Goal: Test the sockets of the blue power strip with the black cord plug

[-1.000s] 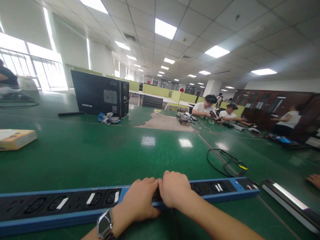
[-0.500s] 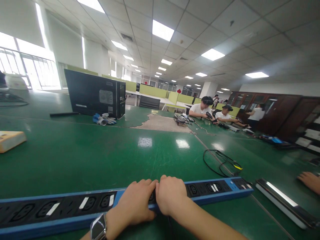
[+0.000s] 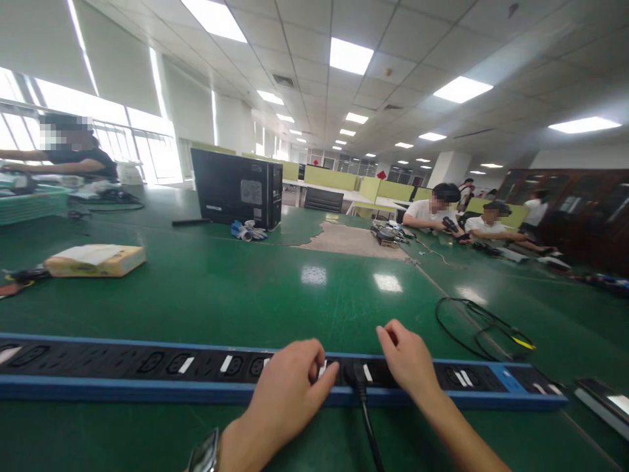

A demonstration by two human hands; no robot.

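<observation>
1. From here I see a bright office with a panelled ceiling and ceiling lights, and a glossy green tabletop reaching away from me. Its covering has a ragged bare patch farther back.
2. The long blue-and-black power strip lies across the near part of the tabletop, sockets facing up, with white labels along it.
3. A black plug sits on the strip between my two hands, and its cord runs down towards the near edge of my view.
4. My left hand, a watch on its wrist, is over the strip on the left side of the plug. Thumb and fingers stand a little apart with nothing held; whether they touch the strip I can't tell.
5. My right hand is on the plug's other side, fingers loosely curled, a narrow gap at the thumb, holding nothing I can see.
6. Beyond the strip's right part I have a loosely coiled black cable with a yellow tag.
7. To the left lies a yellow pack; past it, a black computer tower stands with blue-and-grey gloves in front.
8. Two people in white tops lean at the table on the far right; another person is at the far left, by a teal basket.
</observation>
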